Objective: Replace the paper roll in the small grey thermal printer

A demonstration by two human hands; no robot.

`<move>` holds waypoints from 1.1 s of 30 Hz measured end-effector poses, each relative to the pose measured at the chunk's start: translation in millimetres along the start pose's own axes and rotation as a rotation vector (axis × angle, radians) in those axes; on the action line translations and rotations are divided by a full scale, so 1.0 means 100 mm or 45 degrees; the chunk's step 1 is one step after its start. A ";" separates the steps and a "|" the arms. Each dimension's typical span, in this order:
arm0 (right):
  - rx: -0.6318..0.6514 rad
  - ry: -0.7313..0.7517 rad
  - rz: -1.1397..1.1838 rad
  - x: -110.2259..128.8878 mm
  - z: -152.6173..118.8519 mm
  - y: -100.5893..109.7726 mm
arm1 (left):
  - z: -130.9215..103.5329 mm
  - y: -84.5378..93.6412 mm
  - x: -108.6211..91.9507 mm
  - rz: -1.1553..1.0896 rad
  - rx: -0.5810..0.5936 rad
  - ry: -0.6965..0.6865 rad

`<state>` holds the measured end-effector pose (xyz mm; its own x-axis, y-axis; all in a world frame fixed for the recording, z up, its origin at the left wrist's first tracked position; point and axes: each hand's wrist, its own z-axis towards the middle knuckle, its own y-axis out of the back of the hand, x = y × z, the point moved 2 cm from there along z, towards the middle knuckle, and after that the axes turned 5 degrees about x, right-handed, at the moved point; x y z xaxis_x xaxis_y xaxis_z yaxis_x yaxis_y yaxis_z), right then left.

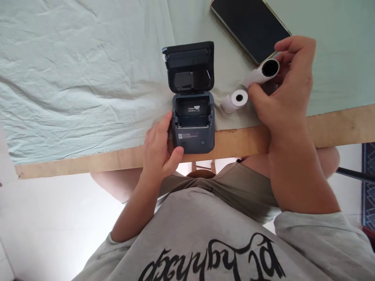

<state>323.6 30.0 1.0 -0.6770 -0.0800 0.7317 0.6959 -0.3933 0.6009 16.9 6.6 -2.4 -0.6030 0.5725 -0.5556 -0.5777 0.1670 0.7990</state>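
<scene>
- Head view: the tabletop (88, 86) is draped in pale green cloth; bare wood runs along its near edge, with the near left corner at far left.
- Left hand (159, 144): half open, at the near edge of the tabletop. Fingers lie along the left side of the printer, thumb at its near left corner; it has hold of that corner only.
- Portable thermal printer (189, 145): seated at the near edge, body overlapping the bare wood. Lid (190, 64) is raised and points away from the person; the roll compartment (193, 117) is exposed, its printed inner label visible.
- Narrow-core paper roll (238, 99): just right of the printer, close to the near edge; no hand grips it.
- Wide-core white roll (253, 77): farther from the near edge than the narrow-core roll, between thumb and fingers of the right hand.
- Smartphone (249, 29): dark screen upward, beyond both rolls and well back from the near edge.
- Right hand (288, 84): partly curled, closed about the wide-core roll; whether it bears the roll's weight cannot be told.
- Step in hand (judged): roll handling with printer open and steadied. Next move calls for a secure right-hand hold, clearance from the narrow-core roll, and a steady printer.
</scene>
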 end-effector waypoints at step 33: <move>0.333 0.246 -0.040 0.22 -0.38 -0.23 | 0.00 -0.04 0.01 -0.014 0.060 0.081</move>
<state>283.7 2.9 -9.3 -0.7146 -0.2539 0.6519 0.6950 -0.1517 0.7028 18.7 6.3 -5.8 -0.6314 0.5181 -0.5770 -0.5590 0.2116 0.8017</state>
